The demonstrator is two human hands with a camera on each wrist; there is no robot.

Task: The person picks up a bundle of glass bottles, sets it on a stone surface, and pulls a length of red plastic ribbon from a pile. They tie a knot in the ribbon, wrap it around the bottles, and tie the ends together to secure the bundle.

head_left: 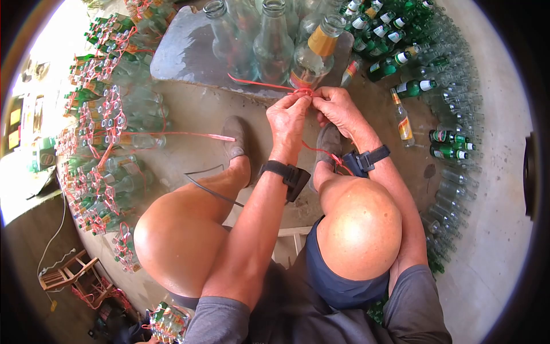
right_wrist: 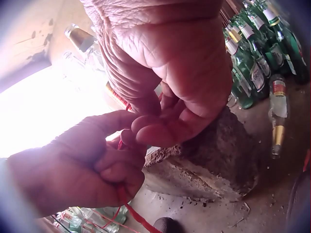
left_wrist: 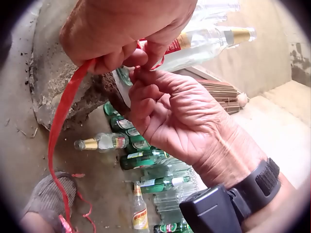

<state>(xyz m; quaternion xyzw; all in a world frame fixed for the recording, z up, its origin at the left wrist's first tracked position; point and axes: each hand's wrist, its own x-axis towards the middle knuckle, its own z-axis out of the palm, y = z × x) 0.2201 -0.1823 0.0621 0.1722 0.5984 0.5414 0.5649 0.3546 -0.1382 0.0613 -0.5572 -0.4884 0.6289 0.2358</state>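
Observation:
Both hands meet at the front edge of a stone slab [head_left: 186,54], at the base of a clear glass bottle with a gold neck label [head_left: 322,43]. My left hand [head_left: 288,117] pinches a red plastic strip [head_left: 260,84] between thumb and fingers. Fingertip to fingertip with it, my right hand [head_left: 341,109] pinches the same strip, bunched at the bottle's foot. One end sticks out to the left across the slab's edge. In the left wrist view a long flat length of the strip [left_wrist: 60,116] hangs from the left hand. Fingers partly hide the crossing.
Other clear bottles [head_left: 274,46] stand on the slab. Bundles of bottles tied with red strip [head_left: 114,117] line the left floor. Green bottles [head_left: 415,87] and clear ones lie in rows at right. A single labelled bottle [head_left: 404,123] lies nearer. A wooden stool [head_left: 71,272] is lower left.

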